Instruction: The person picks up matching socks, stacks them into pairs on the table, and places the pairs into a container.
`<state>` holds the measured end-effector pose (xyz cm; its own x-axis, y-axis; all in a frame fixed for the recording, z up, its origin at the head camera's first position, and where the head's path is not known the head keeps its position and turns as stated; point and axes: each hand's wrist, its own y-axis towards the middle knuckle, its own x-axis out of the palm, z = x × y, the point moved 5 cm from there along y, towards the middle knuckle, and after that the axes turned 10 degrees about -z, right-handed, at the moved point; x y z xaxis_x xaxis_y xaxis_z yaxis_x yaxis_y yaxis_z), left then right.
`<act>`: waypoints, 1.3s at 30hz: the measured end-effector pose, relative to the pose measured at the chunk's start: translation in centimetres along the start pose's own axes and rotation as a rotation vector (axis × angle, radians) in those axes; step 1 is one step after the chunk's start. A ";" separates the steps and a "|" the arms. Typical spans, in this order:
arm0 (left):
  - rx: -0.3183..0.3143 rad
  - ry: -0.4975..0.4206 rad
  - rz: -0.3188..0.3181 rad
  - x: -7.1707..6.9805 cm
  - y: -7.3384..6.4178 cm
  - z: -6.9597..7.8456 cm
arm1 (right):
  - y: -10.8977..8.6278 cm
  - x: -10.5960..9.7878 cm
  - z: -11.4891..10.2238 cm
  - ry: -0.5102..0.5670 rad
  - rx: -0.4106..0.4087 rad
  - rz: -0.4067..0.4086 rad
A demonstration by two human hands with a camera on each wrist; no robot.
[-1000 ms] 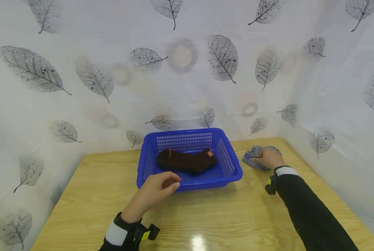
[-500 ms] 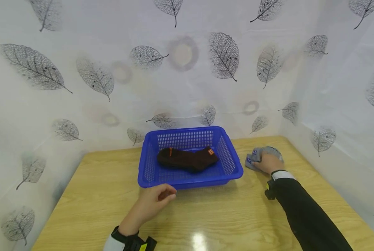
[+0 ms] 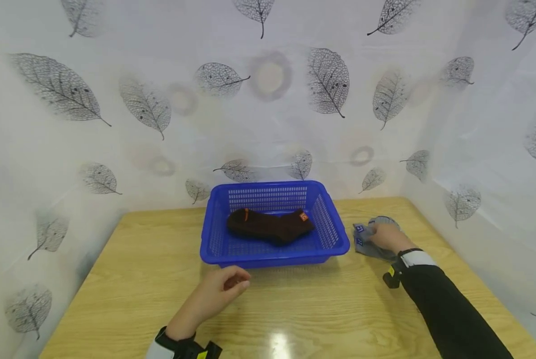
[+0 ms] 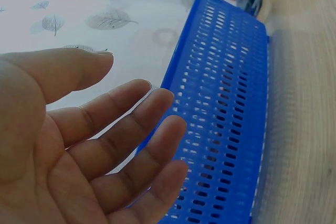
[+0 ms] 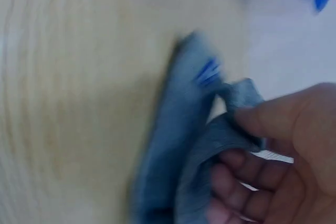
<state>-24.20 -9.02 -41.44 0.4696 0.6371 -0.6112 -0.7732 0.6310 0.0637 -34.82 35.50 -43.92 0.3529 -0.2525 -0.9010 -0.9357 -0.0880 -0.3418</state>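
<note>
At the right of the table in the head view, a pair of grey socks (image 3: 363, 245) with blue marks lies bunched. My right hand (image 3: 388, 236) pinches one of them between thumb and fingers; the right wrist view shows that grey sock (image 5: 210, 145) lifted and curved beside the other, which lies flat. My left hand (image 3: 215, 293) hovers just in front of the blue basket (image 3: 268, 261), fingers loosely bent and holding nothing. From the left wrist view, the left hand's palm (image 4: 89, 156) is seen apart from the basket's perforated side. Dark brown socks (image 3: 270, 227) with orange marks lie inside the basket.
The wooden table (image 3: 160, 249) meets a white leaf-patterned curtain (image 3: 268, 124) behind the basket and along both sides. The basket stands near the table's back edge, a short gap to the left of the grey socks.
My right hand has shifted the grey socks slightly and now lifts one apart from the other. The left hand has drawn back a little from the basket's front rim.
</note>
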 end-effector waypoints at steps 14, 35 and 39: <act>-0.003 -0.001 0.040 -1.1 -1.3 -0.8 | -14.8 -5.5 -13.3 0.052 -0.561 0.338; -0.081 0.032 -0.157 2.8 -0.1 -2.9 | -9.7 9.0 -15.3 0.706 -0.557 -0.200; -0.159 0.084 -0.220 4.1 -0.2 -3.5 | -9.2 8.8 -13.7 0.525 -0.521 -0.120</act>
<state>-23.62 -8.15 -46.73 0.6015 0.4495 -0.6604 -0.7172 0.6680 -0.1985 -23.19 20.85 -45.05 0.5251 -0.6273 -0.5751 -0.8192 -0.5558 -0.1416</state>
